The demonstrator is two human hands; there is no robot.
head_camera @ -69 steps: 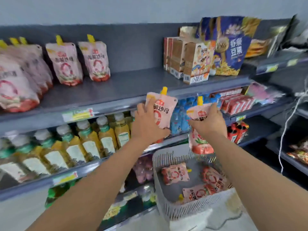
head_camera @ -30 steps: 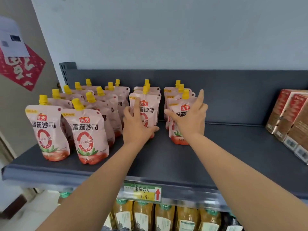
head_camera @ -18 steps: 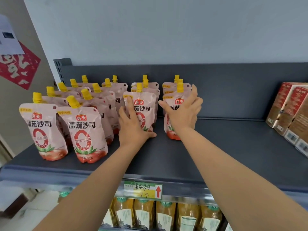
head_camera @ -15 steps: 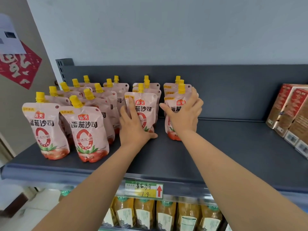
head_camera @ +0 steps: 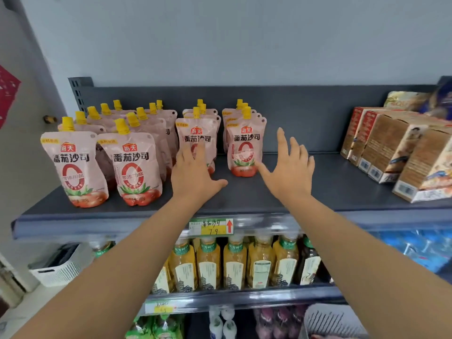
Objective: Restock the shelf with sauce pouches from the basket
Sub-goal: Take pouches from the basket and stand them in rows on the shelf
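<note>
The dark grey metal shelf [head_camera: 244, 194] carries the pink stand-up sauce pouches [head_camera: 137, 165] with yellow screw caps, all upright, in four files running from front to back across its left half. The two left files reach nearer the shelf's front edge than the two right ones.

The person's left hand [head_camera: 193, 174] is stretched out flat, fingers straight and close together, lying over the lower front of the third-file pouch [head_camera: 197, 138] – thumb spread out to the side above the bare shelf. It grips nothing.

The right hand [head_camera: 288, 170] is wide open, fingers fanned and pointing up, just right of the fourth-file pouch [head_camera: 245, 148]. Its thumb tip reaches the pouch's lower right corner; I cannot tell whether it touches. It holds nothing either.

Further right on the same shelf stand brown cardboard cartons [head_camera: 391, 148], well apart from the pouches. A yellow price label with a red arrow [head_camera: 212, 227] sits on the shelf's front edge between the two forearms, and bottles of yellow drink with green caps [head_camera: 234, 265] line the shelf below.

The white slotted plastic basket [head_camera: 335, 321] is down in the lower right corner, under the right forearm – only part of it shows.
</note>
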